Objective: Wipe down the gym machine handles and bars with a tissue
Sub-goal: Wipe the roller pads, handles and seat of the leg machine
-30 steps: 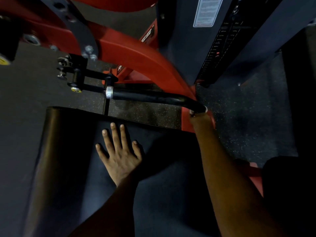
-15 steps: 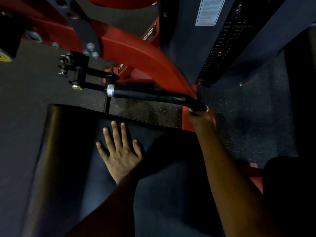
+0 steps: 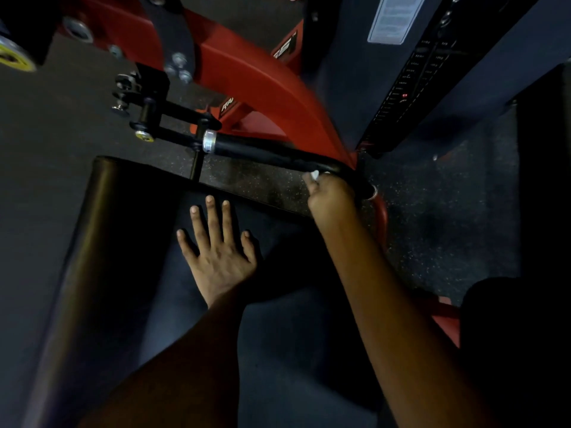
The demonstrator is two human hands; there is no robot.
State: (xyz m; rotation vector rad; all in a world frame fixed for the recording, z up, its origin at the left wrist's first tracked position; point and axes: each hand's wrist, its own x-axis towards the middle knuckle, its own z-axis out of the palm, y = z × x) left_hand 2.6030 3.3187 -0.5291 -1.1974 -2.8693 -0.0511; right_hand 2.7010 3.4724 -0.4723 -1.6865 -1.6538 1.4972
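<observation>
Most of the tissue (image 3: 315, 174) is buried in the right hand (image 3: 332, 197); only a white scrap peeks out where the curled fingers press it against the black handle (image 3: 272, 152), seemingly just short of its bend. The light is dim and the red frame (image 3: 262, 84) blurs. Since a moment ago that hand has slid leftward off the handle's end. The left hand (image 3: 217, 254) stays flat, fingers spread, on the black pad (image 3: 123, 242).

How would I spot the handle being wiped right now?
Find the curved red frame of the machine. Just below it, past the front edge of the black seat pad, runs a black handle. It alone has a silver collar at one end and the right hand at the other.
</observation>
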